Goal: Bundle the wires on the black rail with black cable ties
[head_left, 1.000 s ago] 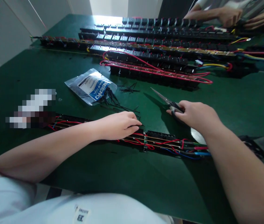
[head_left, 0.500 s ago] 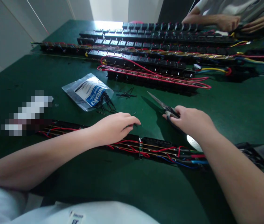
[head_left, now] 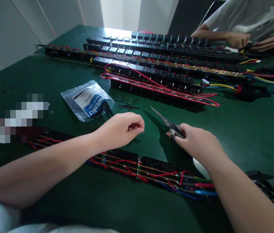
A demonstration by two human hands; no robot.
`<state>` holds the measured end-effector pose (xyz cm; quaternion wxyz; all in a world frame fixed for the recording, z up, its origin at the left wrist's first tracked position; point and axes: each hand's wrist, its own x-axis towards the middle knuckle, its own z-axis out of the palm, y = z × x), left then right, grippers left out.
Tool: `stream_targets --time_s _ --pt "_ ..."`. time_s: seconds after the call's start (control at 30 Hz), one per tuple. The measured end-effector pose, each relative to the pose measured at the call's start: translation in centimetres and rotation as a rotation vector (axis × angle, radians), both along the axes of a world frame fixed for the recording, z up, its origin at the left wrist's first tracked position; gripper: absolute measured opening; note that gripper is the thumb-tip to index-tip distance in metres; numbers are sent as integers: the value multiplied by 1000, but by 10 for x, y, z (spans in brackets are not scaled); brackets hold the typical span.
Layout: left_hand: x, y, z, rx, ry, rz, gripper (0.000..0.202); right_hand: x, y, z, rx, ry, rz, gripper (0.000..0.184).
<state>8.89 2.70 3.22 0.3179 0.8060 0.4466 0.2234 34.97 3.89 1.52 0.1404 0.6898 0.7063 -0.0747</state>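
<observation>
My right hand [head_left: 201, 140] is closed around the dark handles of a pair of scissors [head_left: 162, 118], whose blades point up and to the left. Thumb and fingertips of my left hand [head_left: 123, 127] meet in a pinch above the table; whatever they hold, if anything, does not show. Below it lies a long black strip with red wires and copper-coloured bars [head_left: 124, 165], partly covered by my left forearm. Small black cable ties [head_left: 129, 105] lie loose beyond my left hand. Beside them a clear plastic bag with a blue label [head_left: 86, 97] spills more ties.
Several similar black strips [head_left: 151, 66] lie across the far side of the green table [head_left: 117, 207], one topped by red wires [head_left: 151, 82]. At the far right a co-worker's hands [head_left: 238, 40] handle a dark part. A blurred-out item [head_left: 27, 111] lies at left.
My left hand has lifted off the wired strip and its fingertips have come together in a pinch. The scissors stay in my right hand. The view has tilted slightly upward.
</observation>
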Motion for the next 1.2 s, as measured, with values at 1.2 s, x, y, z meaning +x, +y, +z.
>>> stream_targets --time_s 1.2 --pt "-26 22 5 -380 -505 338 70 3 1 -4 16 18 16 43"
